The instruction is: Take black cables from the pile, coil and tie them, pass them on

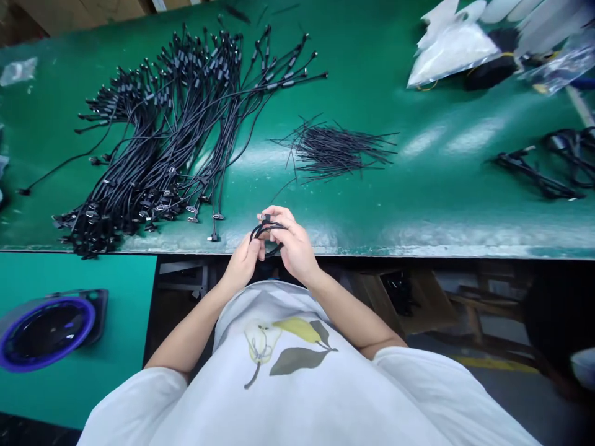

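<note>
A black USB cable [261, 230] is looped into a small coil at the table's front edge, held between both hands. My left hand [242, 259] pinches the coil's left side with thumb and fingers. On the right side, my right hand [295, 244] closes around the loops, and a metal-tipped plug [264, 217] shows by its fingertips. Beyond my hands lies a pile of thin black ties [337, 150]. To the left a large heap of black cables [181, 124] spreads across the green table [372, 210], with plugs at both ends.
At the back right are clear plastic bags [450, 56] with white contents. Coiled black cables [539, 170] lie at the right. A purple-rimmed round object [46, 334] rests on a lower green surface at the left. Below the table edge sits an open cardboard box [430, 300].
</note>
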Demonstrator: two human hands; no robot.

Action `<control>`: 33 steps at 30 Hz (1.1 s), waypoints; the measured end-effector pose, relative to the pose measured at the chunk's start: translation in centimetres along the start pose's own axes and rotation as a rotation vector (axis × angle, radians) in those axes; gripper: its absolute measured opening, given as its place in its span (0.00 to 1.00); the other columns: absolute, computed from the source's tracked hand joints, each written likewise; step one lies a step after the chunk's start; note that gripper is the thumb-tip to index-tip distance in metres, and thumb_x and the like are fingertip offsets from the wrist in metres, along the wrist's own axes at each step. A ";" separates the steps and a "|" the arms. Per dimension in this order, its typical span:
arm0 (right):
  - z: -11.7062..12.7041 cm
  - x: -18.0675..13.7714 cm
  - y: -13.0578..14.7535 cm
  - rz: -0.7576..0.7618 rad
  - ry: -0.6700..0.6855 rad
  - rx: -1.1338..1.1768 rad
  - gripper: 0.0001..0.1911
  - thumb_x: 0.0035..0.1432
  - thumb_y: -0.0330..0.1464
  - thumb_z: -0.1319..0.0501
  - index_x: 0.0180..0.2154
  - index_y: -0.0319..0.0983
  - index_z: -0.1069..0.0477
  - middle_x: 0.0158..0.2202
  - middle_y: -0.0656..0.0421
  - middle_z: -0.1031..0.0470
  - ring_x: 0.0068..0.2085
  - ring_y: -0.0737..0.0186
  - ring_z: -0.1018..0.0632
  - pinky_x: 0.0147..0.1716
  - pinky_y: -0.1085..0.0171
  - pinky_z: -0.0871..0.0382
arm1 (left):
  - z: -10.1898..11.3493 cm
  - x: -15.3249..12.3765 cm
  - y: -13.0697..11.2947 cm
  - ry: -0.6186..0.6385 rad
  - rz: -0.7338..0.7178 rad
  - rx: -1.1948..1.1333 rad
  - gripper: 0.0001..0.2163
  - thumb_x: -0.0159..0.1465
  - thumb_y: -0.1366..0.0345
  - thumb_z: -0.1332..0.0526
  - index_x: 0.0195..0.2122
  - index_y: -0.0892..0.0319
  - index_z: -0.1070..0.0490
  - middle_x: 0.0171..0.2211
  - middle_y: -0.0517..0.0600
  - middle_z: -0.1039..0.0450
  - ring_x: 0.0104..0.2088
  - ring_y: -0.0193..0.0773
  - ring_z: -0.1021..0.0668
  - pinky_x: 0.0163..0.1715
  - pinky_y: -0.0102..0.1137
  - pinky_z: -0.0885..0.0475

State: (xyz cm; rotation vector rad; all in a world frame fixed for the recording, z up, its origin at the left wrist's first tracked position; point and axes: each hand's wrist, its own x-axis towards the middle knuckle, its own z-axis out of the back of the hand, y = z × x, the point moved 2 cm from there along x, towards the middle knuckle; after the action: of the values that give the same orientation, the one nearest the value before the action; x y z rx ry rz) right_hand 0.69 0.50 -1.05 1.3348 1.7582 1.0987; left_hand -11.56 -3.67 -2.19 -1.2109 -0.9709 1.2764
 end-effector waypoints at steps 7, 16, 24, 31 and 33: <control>1.3 -1.3 -0.7 -0.120 0.228 -0.079 0.12 0.62 0.38 0.47 0.43 0.39 0.31 0.53 0.53 0.31 0.25 0.72 0.27 0.16 0.70 0.34 | -1.0 -0.5 1.2 0.218 0.142 -0.131 0.28 0.64 0.38 0.50 0.33 0.63 0.31 0.30 0.52 0.30 0.29 0.37 0.28 0.35 0.34 0.33; 1.8 -1.6 1.1 -0.143 0.092 0.074 0.21 0.59 0.50 0.41 0.45 0.40 0.29 0.48 0.52 0.26 0.34 0.64 0.23 0.23 0.68 0.30 | -1.7 -1.0 0.6 0.340 0.131 -0.264 0.20 0.67 0.48 0.46 0.32 0.62 0.31 0.34 0.53 0.29 0.34 0.37 0.28 0.38 0.33 0.31; 0.0 -0.6 0.5 -0.140 -0.074 0.251 0.29 0.53 0.60 0.43 0.29 0.40 0.42 0.23 0.67 0.39 0.14 0.78 0.42 0.11 0.74 0.53 | -2.8 -1.5 1.4 0.322 0.112 0.034 0.26 0.64 0.41 0.46 0.46 0.62 0.32 0.42 0.56 0.29 0.45 0.46 0.28 0.51 0.41 0.35; -0.3 0.0 3.0 -0.353 0.141 0.351 0.32 0.55 0.64 0.51 0.27 0.40 0.42 0.19 0.70 0.52 0.14 0.79 0.56 0.11 0.74 0.62 | -3.0 -2.0 -0.1 0.576 0.339 -0.574 0.29 0.61 0.37 0.48 0.34 0.62 0.31 0.29 0.52 0.32 0.32 0.42 0.24 0.41 0.41 0.29; -0.3 -0.3 3.3 -0.405 0.214 0.339 0.33 0.56 0.64 0.51 0.26 0.39 0.43 0.18 0.70 0.52 0.14 0.79 0.56 0.11 0.74 0.62 | -3.0 -2.0 -0.9 0.652 0.463 -0.649 0.26 0.58 0.40 0.40 0.34 0.63 0.29 0.30 0.54 0.31 0.33 0.43 0.23 0.39 0.40 0.28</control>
State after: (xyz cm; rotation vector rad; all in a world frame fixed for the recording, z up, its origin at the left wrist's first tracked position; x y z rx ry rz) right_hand 1.83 0.60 2.12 1.0009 2.3277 0.7604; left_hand -8.70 -5.86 -1.54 -2.2807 -0.6355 0.7898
